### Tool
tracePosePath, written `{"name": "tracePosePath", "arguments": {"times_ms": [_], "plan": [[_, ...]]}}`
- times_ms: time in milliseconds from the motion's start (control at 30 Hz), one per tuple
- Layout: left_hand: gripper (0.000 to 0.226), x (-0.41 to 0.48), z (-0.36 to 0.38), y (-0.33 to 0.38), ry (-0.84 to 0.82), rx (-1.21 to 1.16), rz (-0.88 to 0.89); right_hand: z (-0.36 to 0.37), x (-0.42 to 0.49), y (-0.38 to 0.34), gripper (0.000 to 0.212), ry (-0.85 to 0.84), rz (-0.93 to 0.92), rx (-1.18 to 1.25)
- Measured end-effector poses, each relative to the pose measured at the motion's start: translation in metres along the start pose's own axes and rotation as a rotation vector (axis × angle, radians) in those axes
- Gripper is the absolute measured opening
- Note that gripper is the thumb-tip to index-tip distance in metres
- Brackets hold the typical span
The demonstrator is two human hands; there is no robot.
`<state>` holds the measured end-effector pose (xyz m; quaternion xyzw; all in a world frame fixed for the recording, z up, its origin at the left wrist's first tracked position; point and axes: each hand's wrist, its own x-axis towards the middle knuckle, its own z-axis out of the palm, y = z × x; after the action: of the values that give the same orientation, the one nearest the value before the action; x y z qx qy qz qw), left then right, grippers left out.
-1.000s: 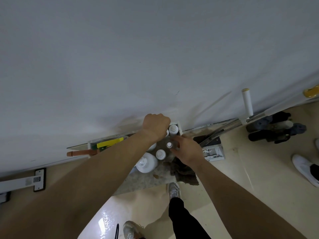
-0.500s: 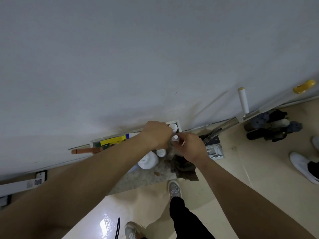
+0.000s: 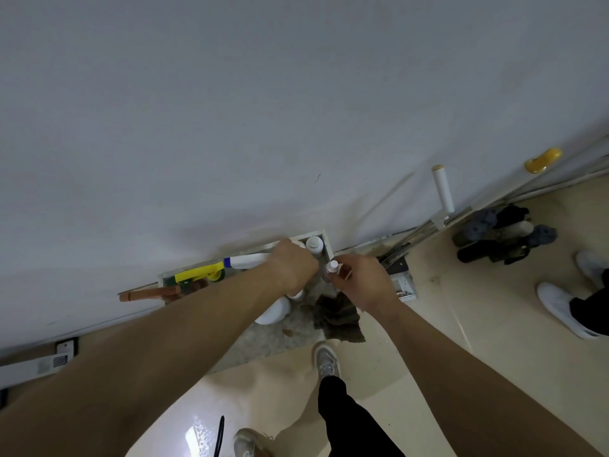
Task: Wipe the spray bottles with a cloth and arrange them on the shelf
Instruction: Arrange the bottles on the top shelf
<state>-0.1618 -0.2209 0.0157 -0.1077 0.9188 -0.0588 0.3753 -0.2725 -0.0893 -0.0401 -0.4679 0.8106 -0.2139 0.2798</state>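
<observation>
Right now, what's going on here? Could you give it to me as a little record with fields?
Left hand: curled over one end of the white spray bottle, apparently gripping it
Right hand: holds the small clear bottle, white cap up
Cloth: brown, crumpled on the stone ledge, beneath that hand
Shelf: a white capped bottle stands in its corner
</observation>
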Motion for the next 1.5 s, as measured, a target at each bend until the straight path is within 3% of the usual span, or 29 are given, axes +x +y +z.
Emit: {"name": "tracePosePath", "arguments": {"times_ms": [33, 167, 300, 433, 633, 767, 1200, 1500], "plan": [[0.015, 0.000, 0.000, -0.002, 0.030, -0.008, -0.004, 0.001, -0.001, 0.001, 0.036, 0.001, 0.007, -0.008], [0.042, 0.003, -0.002, -0.013, 0.111, -0.185, -0.074, 0.004, -0.009, 0.006, 0.045, -0.007, 0.028, -0.016], [0.020, 0.008, -0.003, -0.020, 0.195, -0.350, -0.124, 0.010, -0.013, 0.009, 0.037, -0.024, 0.026, -0.028], [0.011, 0.016, -0.002, -0.014, 0.271, -0.416, -0.162, 0.016, -0.015, 0.002, 0.038, -0.017, -0.011, -0.064], [0.031, 0.018, 0.006, -0.020, 0.305, -0.603, -0.182, 0.034, -0.007, -0.024, 0.035, 0.002, -0.017, -0.140], [0.021, -0.003, 0.009, -0.047, 0.359, -0.726, -0.251, 0.055, 0.000, -0.050, 0.031, -0.015, 0.041, -0.193], [0.013, -0.050, 0.043, -0.082, 0.432, -0.821, -0.375, 0.087, 0.013, -0.080, 0.028, 0.064, 0.272, -0.218], [0.020, -0.026, 0.029, -0.078, 0.338, -0.811, -0.299, 0.036, 0.002, -0.076, 0.033, 0.118, 0.102, -0.309]]}}
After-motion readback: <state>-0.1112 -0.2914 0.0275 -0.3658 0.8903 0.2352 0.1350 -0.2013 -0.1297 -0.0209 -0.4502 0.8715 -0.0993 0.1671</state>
